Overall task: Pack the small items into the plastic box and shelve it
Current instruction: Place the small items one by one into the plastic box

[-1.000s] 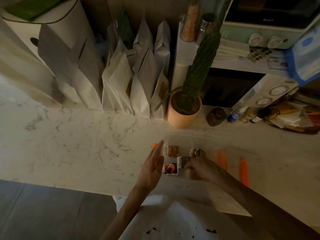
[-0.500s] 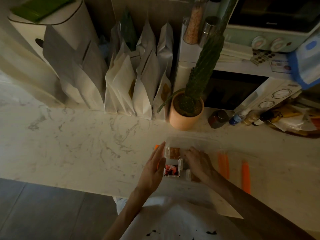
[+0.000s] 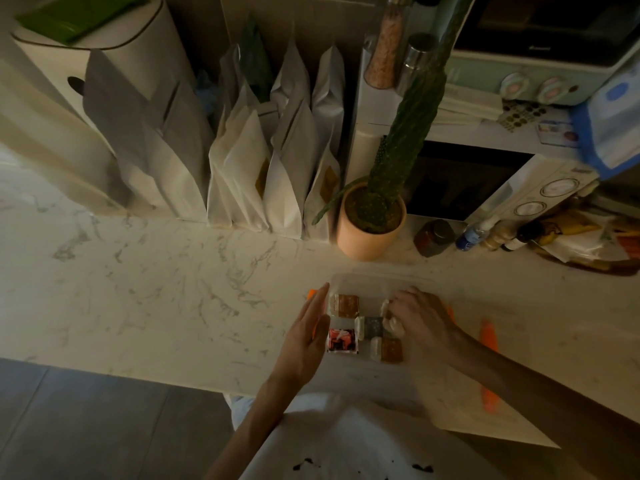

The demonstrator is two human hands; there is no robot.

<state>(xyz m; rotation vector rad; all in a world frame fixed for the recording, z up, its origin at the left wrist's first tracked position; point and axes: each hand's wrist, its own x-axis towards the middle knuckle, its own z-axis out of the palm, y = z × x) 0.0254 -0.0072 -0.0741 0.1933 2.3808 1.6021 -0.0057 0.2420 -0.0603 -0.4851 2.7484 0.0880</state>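
The clear plastic box [image 3: 367, 281] sits on the marble table [image 3: 156, 299] near its front edge, in front of the potted cactus [image 3: 369, 233]. The left hand [image 3: 306, 336] rests against the box's left wall, fingers straight. The right hand [image 3: 420, 317] reaches inside, fingers curled round a pale packet [image 3: 394, 328] (other small packets [image 3: 341, 340] lie beside it).

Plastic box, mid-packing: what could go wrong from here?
1. The left hand only presses flat against the plastic box, so a push from the right hand, whose grip is on a pale packet, could slide the box.
2. The box sits near the marble counter's front edge; a slide could tip it off.
3. The grey packet lies skewed among the others and may stop a lid seating.
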